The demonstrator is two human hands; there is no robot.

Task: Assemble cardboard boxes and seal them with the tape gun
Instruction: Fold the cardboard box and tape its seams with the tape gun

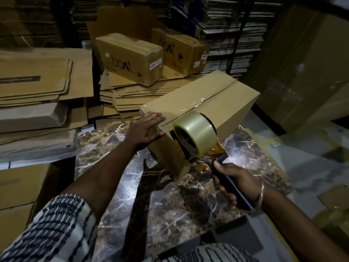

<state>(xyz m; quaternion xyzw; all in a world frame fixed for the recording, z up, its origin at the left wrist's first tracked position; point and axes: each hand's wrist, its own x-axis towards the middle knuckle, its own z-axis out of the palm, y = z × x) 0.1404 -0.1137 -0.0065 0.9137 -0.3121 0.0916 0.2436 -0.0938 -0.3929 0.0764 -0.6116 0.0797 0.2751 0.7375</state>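
Against box (222,103), tape gun (196,137) above grip (233,181)

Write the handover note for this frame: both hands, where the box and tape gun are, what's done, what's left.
Left hand: flat, fingers straight, pressing the near top corner of the cardboard box to steady it.
Right hand: grips the dark handle of the tape gun, whose head sits against the box's near end face.
The box rests tilted on the marbled surface.
Done: flaps closed; clear tape seems to run along the top seam.
Left: finish the strip down the end face and cut it; more flattened cartons wait behind.
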